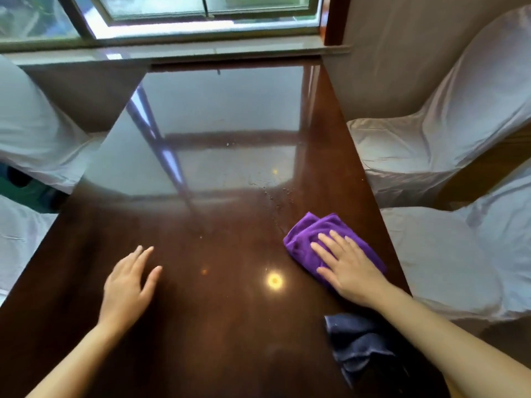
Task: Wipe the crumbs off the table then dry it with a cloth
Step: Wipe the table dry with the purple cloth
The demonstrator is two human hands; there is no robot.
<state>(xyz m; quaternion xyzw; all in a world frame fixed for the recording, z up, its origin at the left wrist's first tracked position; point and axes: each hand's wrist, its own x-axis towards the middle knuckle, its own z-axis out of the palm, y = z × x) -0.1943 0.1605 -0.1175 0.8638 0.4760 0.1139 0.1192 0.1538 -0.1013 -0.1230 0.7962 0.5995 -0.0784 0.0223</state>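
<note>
Head view of a dark, glossy bench [201,326] set against a window [161,12]. The right hand [344,268] lies flat, fingers spread wide, pressing a folded purple cloth [304,234] onto the bench near its right edge; it pins the cloth under the palm and does not pinch it. The left hand [126,285] is open and empty, fingers loosely spread at the bench's near left; whether it touches the surface cannot be told.

A trail of droplets or specks [275,196] lies just beyond the purple cloth, towards the middle of the bench; whether these are water or crumbs cannot be told. A second, dark blue cloth [359,346] lies crumpled at the near right corner, partly under the right forearm and untouched.

Judged from this layout, a wiping pass with the purple cloth is in hand. The next move likely calls for pushing the cloth forward through the trail under steady flat pressure, with any drying by the other cloth to follow.

Count: two hands, two cloths, one bench, three white-covered chairs [431,145] clearly in view, with white fabric at the near left that may be a fourth.
</note>
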